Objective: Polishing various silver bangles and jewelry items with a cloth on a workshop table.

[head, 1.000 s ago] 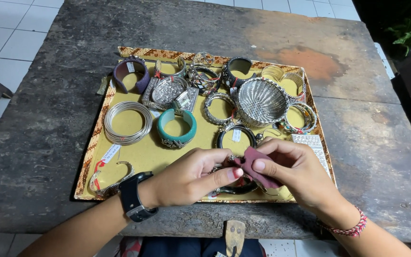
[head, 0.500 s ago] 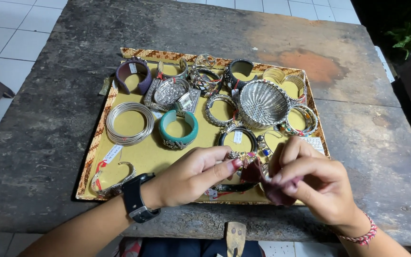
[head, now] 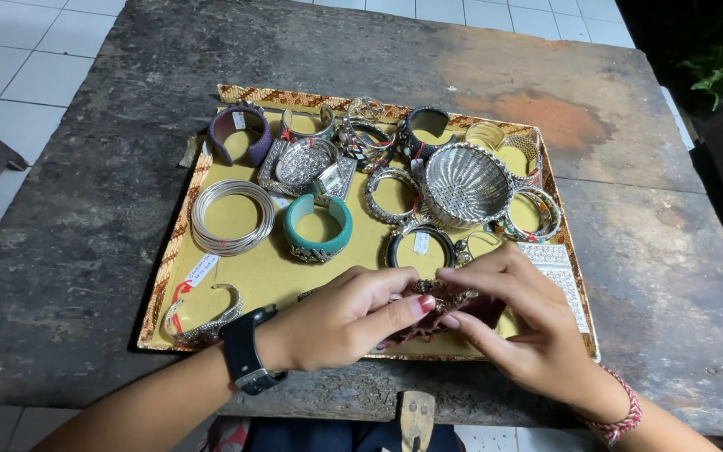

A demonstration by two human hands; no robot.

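We see the left hand (head: 340, 322) and the right hand (head: 516, 322) meeting over the near edge of a yellow tray (head: 261, 272) on the dark desk (head: 85, 251), both pinched with fingertips onto a small ornate dark-red bracelet (head: 453, 303) held between them just above the tray. Behind them lie a teal bangle (head: 318, 228), a stack of thin silver bangles (head: 232, 216), a purple cuff (head: 240, 132) and a wide silver mesh cuff (head: 466, 184).
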